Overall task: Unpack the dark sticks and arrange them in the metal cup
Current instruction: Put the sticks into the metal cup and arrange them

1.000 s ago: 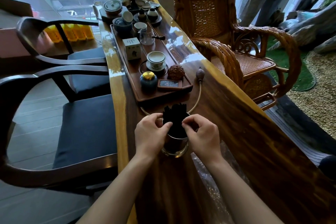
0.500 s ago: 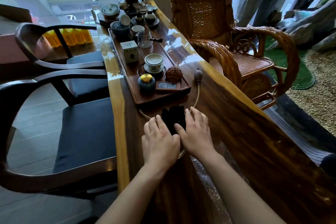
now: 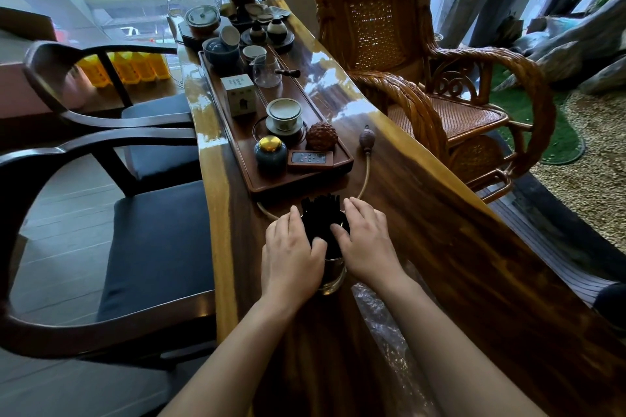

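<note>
Head view, lower centre of frame. Metal cup (image 3: 331, 276) stands upright on the wooden table (image 3: 440, 230), just below the near end of the tea tray (image 3: 342, 169). The dark sticks (image 3: 320, 217) stand bunched in the cup, tips fanned above the rim.

Left hand (image 3: 291, 256): fingers loosely extended and together, palm against the left side of the bundle, thumb crossing in front of the sticks. Not a closed grip; it presses rather than holds. Right hand (image 3: 366, 244): same posture mirrored, fingers flat along the right side, thumb touching the sticks near the left thumb. Whether either palm also touches the cup wall cannot be told.

Clear plastic wrap (image 3: 382, 325) lies crumpled on the table at lower centre, beside the right forearm.

Judgement: sticks appear unpacked; step in hand is squaring up the bundle.

Risks:
- Uneven side pressure could tip the cup; the load is tall and sits high.
- A pale hose (image 3: 364, 179) curves just behind the cup; a nudge forward could catch it.
- Squeezing too hard may snap thin sticks.
</note>
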